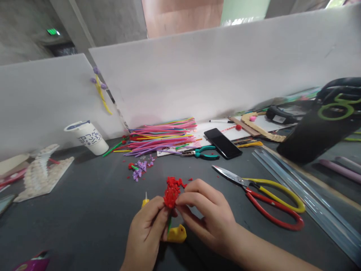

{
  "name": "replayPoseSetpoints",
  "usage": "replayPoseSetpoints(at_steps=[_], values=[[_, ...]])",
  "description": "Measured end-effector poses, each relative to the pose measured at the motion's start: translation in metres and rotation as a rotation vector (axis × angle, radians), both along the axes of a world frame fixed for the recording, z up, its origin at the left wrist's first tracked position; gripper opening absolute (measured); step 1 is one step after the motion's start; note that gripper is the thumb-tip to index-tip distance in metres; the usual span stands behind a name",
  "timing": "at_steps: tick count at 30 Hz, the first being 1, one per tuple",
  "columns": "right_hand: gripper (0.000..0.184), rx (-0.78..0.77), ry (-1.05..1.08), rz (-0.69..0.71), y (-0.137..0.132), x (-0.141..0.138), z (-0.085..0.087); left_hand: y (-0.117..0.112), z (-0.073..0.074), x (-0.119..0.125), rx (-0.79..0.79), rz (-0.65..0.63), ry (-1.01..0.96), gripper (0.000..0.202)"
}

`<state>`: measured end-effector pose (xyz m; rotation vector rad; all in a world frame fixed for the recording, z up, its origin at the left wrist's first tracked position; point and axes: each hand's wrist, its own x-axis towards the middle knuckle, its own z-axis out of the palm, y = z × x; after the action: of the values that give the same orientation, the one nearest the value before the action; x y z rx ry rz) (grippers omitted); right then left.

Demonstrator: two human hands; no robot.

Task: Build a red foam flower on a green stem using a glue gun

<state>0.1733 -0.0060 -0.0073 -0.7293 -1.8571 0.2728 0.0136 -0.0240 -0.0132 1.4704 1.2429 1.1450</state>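
My left hand (148, 229) is closed around the green stem (169, 223) of a red fuzzy flower (170, 199), its head a tight cluster of short red bits. The fingers of my right hand (207, 214) are pinched together at the flower's right side, touching it; whatever lies between the fingertips is hidden. Loose red pieces (180, 182) lie on the table just behind the flower. Under my hands is a yellow glue gun (177, 234), its nozzle (146, 199) poking out to the left of the flower and its middle covered by my left hand.
Red-and-yellow-handled scissors (261, 194) lie open at right, beside clear glue sticks (307, 195). Behind are teal pliers (204, 152), a phone (222, 143), coloured pipe cleaners (163, 137) and purple scraps (139, 169). A white cup (88, 137) and a black bag (318, 120) flank them.
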Motion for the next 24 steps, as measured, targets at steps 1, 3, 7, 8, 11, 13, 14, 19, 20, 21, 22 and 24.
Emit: replayPoseSetpoints(at_steps=[1,3,7,8,11,13,14,19,20,21,22,24], values=[[0.011,0.008,-0.001,-0.004,0.000,0.000,0.000,-0.001,0.000,0.001,0.004,0.014,0.001,0.027],[0.012,0.022,-0.011,-0.014,-0.001,-0.001,0.000,-0.002,0.000,0.001,0.009,0.032,0.000,0.026],[0.013,0.010,-0.043,-0.025,-0.003,-0.001,0.000,-0.003,0.001,0.003,-0.002,0.064,-0.021,0.025],[0.013,0.004,-0.048,-0.025,-0.004,-0.001,0.000,-0.003,0.001,0.004,-0.008,0.073,-0.028,0.025],[0.012,-0.007,-0.049,-0.022,-0.003,-0.002,-0.001,-0.003,0.003,0.006,-0.018,0.096,-0.048,0.026],[0.013,-0.011,-0.047,-0.019,-0.003,-0.002,-0.002,-0.003,0.003,0.006,-0.014,0.103,-0.049,0.026],[0.013,-0.011,-0.047,-0.017,-0.003,-0.002,-0.002,-0.003,0.003,0.006,-0.010,0.102,-0.043,0.026],[0.017,-0.010,-0.019,-0.006,-0.005,-0.001,0.001,-0.002,0.003,0.005,-0.053,0.079,-0.095,0.029],[0.019,-0.015,0.008,-0.005,-0.005,-0.001,0.002,-0.001,0.003,0.004,-0.097,0.070,-0.136,0.029],[0.020,-0.027,0.041,-0.008,-0.005,-0.001,0.003,0.001,0.003,0.003,-0.154,0.058,-0.185,0.028],[0.020,-0.046,0.076,-0.015,-0.004,0.000,0.003,0.003,0.003,0.002,-0.217,0.050,-0.239,0.028],[0.016,-0.114,0.106,-0.040,-0.002,0.000,0.002,0.007,0.003,0.000,-0.334,0.048,-0.345,0.027]])
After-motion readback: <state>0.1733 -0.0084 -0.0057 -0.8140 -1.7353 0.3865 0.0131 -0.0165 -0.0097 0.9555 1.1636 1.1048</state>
